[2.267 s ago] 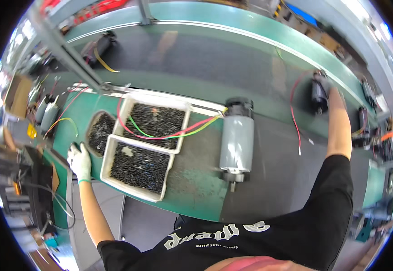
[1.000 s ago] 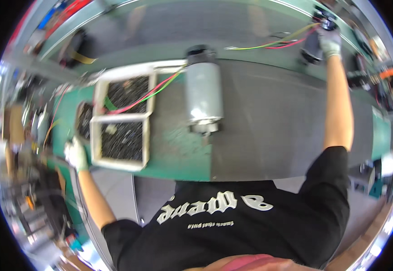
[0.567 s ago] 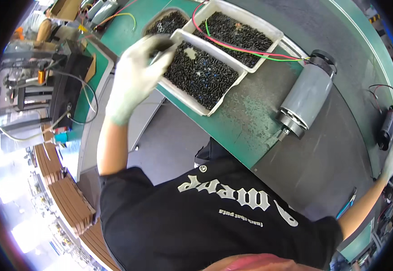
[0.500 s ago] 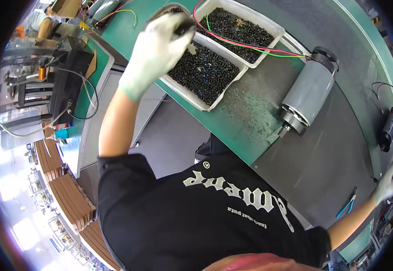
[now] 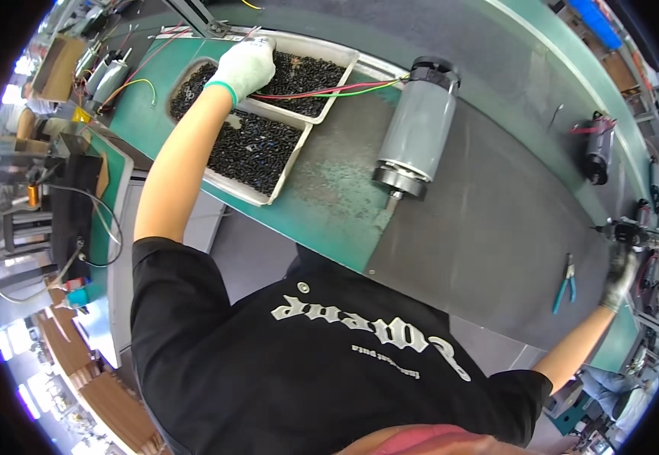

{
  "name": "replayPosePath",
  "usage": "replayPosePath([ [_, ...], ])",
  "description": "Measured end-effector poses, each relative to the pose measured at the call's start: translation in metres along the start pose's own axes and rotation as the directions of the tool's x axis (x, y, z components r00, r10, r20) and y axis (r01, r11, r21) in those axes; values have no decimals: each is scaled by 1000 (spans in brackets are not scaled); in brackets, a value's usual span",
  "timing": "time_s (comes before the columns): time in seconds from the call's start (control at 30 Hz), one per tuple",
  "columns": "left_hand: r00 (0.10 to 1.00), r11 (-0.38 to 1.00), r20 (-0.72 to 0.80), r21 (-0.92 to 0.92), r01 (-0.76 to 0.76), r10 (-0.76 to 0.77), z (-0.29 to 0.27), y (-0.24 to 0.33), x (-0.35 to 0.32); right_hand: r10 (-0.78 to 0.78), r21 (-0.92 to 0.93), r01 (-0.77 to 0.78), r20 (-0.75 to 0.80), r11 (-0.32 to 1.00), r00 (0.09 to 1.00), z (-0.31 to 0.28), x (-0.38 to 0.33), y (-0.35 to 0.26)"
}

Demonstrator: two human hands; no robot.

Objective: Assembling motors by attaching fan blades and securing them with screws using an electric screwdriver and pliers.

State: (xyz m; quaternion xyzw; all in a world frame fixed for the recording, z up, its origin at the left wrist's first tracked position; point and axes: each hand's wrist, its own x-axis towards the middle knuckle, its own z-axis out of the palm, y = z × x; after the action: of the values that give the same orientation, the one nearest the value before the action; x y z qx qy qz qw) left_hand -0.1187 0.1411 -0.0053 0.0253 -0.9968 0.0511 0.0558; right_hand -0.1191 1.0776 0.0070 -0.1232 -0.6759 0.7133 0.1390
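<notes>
My left hand (image 5: 247, 64), in a white glove with a green cuff, is closed over the back white tray (image 5: 356, 68) of small black pieces. Its grip is hidden. The red and green wires (image 5: 337, 91) run from a grey cylindrical motor (image 5: 418, 125) across that tray and pass behind the hand. The motor lies on the bench with its shaft toward me. At the far right, my gloved right hand (image 5: 622, 277) is stretched out, its fingers blurred and closed against a dark tool (image 5: 629, 233) whose kind I cannot make out.
A second white tray (image 5: 288, 171) and a rounded container (image 5: 176, 102) of black pieces adjoin the back tray. Blue-handled pliers (image 5: 566, 288) lie on the dark mat (image 5: 488, 220). A smaller black motor (image 5: 597, 148) is at the right. Another wired motor (image 5: 108, 76) lies far left.
The view has shifted. My left hand has moved from above the front tray to the back tray, and the dark piece in its fingers no longer shows. My right hand has come against the dark tool.
</notes>
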Motion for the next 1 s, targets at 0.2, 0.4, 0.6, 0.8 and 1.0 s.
replayPosePath([
  [0.2, 994, 994, -31, 23, -108, 109, 3, -8, 8, -57, 50, 41, 396, 998, 917, 91, -10, -15],
  [0.4, 998, 998, -68, -57, -9, 5, 15, -13, 3, 4, -274, 225, 642, 935, 767, 174, -18, -58],
  [0.6, 996, 994, -50, 83, -70, 74, 3, -5, 5, -437, -157, 501, 316, 851, 842, 223, -64, -52],
  [0.8, 991, 997, -109, 17, -74, 76, -9, -7, -9, -453, 333, 381, 171, 862, 875, 322, -184, -54],
  [1.0, 993, 625, -117, -777, -80, -17, -38, 4, -31, -295, 431, 106, 401, 896, 867, 389, -249, -14],
])
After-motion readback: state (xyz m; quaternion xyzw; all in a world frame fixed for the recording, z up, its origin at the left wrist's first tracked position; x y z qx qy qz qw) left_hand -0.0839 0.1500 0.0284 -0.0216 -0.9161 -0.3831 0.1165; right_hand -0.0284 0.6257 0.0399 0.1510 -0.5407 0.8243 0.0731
